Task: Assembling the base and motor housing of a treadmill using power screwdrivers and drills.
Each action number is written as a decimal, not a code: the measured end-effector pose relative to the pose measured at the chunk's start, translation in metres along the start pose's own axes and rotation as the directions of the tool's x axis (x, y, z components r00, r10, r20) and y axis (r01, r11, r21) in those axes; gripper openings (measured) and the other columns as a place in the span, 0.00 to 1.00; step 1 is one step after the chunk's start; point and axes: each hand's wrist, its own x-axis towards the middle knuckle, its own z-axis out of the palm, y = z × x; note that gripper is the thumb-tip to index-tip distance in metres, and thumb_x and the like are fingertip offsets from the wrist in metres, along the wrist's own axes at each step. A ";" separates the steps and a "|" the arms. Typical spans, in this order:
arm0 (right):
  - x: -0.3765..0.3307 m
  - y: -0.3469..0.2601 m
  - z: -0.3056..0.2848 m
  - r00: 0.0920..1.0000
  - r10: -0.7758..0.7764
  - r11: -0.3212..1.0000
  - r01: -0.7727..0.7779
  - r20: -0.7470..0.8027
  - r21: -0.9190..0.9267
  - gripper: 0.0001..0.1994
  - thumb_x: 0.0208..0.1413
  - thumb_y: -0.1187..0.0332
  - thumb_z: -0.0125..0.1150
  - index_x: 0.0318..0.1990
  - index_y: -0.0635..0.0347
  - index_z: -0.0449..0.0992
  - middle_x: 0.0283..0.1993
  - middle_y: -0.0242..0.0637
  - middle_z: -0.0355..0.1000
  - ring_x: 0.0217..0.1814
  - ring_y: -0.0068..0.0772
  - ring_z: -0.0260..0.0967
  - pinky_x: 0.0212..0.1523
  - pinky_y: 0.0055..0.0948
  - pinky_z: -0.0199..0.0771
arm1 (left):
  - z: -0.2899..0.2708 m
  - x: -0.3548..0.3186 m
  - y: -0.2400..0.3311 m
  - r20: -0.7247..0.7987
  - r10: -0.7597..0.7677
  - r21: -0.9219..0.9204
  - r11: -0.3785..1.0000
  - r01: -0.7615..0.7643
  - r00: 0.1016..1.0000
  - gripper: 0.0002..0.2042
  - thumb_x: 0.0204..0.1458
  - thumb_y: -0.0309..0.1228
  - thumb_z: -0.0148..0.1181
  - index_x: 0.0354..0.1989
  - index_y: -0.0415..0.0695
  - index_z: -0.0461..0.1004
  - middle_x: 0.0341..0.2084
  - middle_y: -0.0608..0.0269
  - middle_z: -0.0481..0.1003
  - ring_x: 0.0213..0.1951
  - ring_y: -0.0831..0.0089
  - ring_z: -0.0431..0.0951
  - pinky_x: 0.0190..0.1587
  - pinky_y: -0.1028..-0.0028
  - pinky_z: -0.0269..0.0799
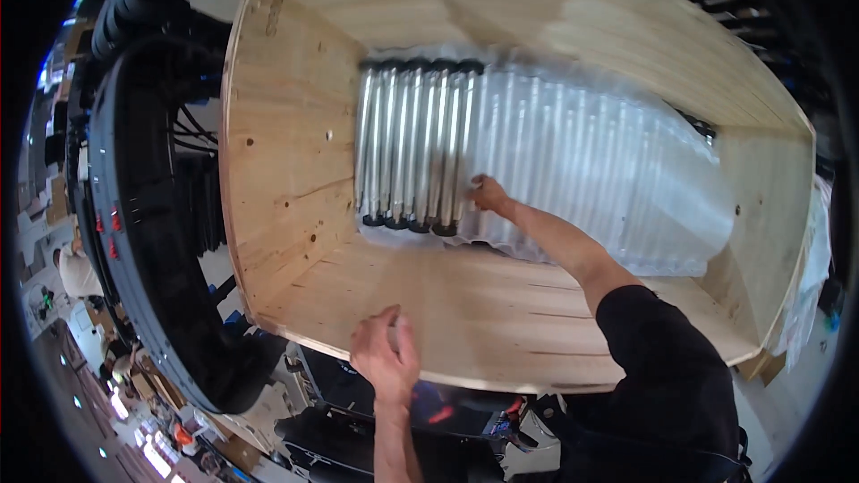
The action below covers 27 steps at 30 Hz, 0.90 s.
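Plastic sheet (608,179) covers the right part of a row of metal tubes (447,130); those on the left lie bare inside the wooden box (291,152). The right hand (488,194) is at the sheet's left edge, fingers curled; whether they grip it, I cannot tell. The left hand (386,353), thumb and fingers apart, hangs by the near rim. A light, even hold should avoid snagging on the black ends (445,229).

Shiny, black-ended tubes (416,139) lie side by side in a wooden crate (291,116), partly under translucent wrap (617,183).
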 end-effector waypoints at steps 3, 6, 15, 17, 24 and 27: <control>0.055 -0.001 0.026 0.951 -0.042 0.967 -0.038 -0.306 -0.253 0.27 0.42 0.67 0.74 0.51 0.67 0.74 0.31 0.41 0.78 0.24 0.33 0.74 0.22 0.37 0.75 | 0.005 0.007 -0.005 0.034 0.043 0.013 0.999 -0.043 0.999 0.10 0.57 0.35 0.61 0.41 0.45 0.82 0.32 0.56 0.81 0.37 0.54 0.80 0.43 0.58 0.74; 0.060 -0.013 0.024 0.968 0.069 0.983 -0.107 -0.242 -0.147 0.22 0.39 0.69 0.72 0.43 0.69 0.74 0.27 0.41 0.76 0.22 0.33 0.73 0.21 0.37 0.74 | 0.004 0.003 -0.009 -0.031 0.055 0.028 0.998 -0.054 0.998 0.08 0.54 0.33 0.64 0.39 0.47 0.82 0.28 0.62 0.79 0.33 0.60 0.79 0.39 0.64 0.72; -0.060 -0.088 -0.060 0.989 0.137 0.881 -0.143 0.046 0.452 0.08 0.54 0.67 0.69 0.35 0.60 0.77 0.25 0.31 0.66 0.21 0.28 0.62 0.21 0.32 0.67 | -0.001 0.006 -0.003 -0.121 0.036 -0.089 0.995 -0.047 0.992 0.06 0.51 0.29 0.65 0.38 0.45 0.81 0.29 0.57 0.80 0.34 0.55 0.80 0.41 0.59 0.74; -0.087 -0.112 -0.093 0.980 0.185 0.883 -0.196 0.066 0.427 0.09 0.52 0.70 0.69 0.31 0.60 0.74 0.23 0.30 0.64 0.21 0.26 0.61 0.22 0.32 0.65 | 0.004 0.005 -0.002 -0.176 0.049 -0.116 0.991 -0.070 0.983 0.05 0.53 0.31 0.63 0.36 0.45 0.79 0.30 0.56 0.80 0.36 0.54 0.80 0.43 0.58 0.75; -0.382 -0.161 -0.160 0.887 -0.150 0.960 0.237 0.437 -0.152 0.11 0.49 0.74 0.70 0.36 0.62 0.72 0.22 0.33 0.69 0.17 0.25 0.67 0.17 0.27 0.69 | -0.009 -0.052 0.010 -0.332 -0.108 -0.191 0.980 0.045 0.937 0.10 0.59 0.35 0.60 0.42 0.42 0.79 0.40 0.52 0.80 0.45 0.51 0.78 0.51 0.56 0.72; -0.492 -0.169 -0.186 0.827 -0.126 0.883 0.345 0.548 -0.318 0.11 0.49 0.74 0.73 0.35 0.62 0.73 0.24 0.31 0.70 0.21 0.22 0.70 0.22 0.25 0.71 | -0.048 -0.104 0.080 -0.185 -0.143 -0.747 0.664 -0.045 0.972 0.21 0.67 0.41 0.52 0.59 0.36 0.69 0.46 0.44 0.77 0.56 0.53 0.76 0.58 0.60 0.70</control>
